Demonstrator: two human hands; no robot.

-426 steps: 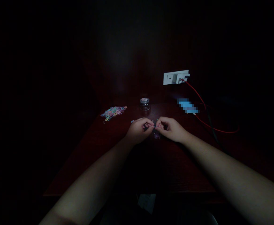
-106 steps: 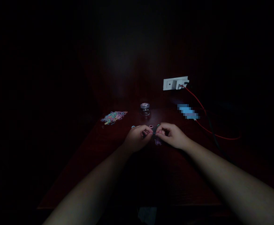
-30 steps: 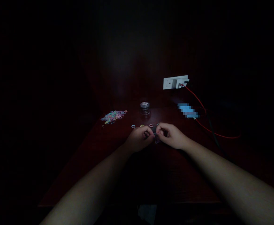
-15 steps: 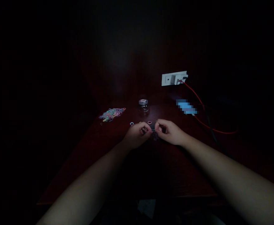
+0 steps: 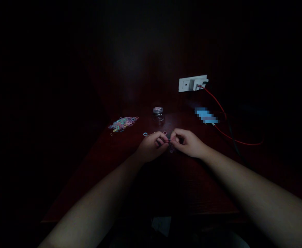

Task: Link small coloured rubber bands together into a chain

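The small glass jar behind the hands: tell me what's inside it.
The jar stands closed under a pale lid. Its glass is too dark and small to show contents; the dark table shows around it.

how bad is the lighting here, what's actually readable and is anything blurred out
Head view: very dim, edges fall to black; only the dark red wooden table centre is lit. Readable: left hand and right hand pinched together, pile of small pastel rubber bands, small glass jar, white wall socket with red cable. The blue block is pixelated. What the fingers hold is too dark to tell.
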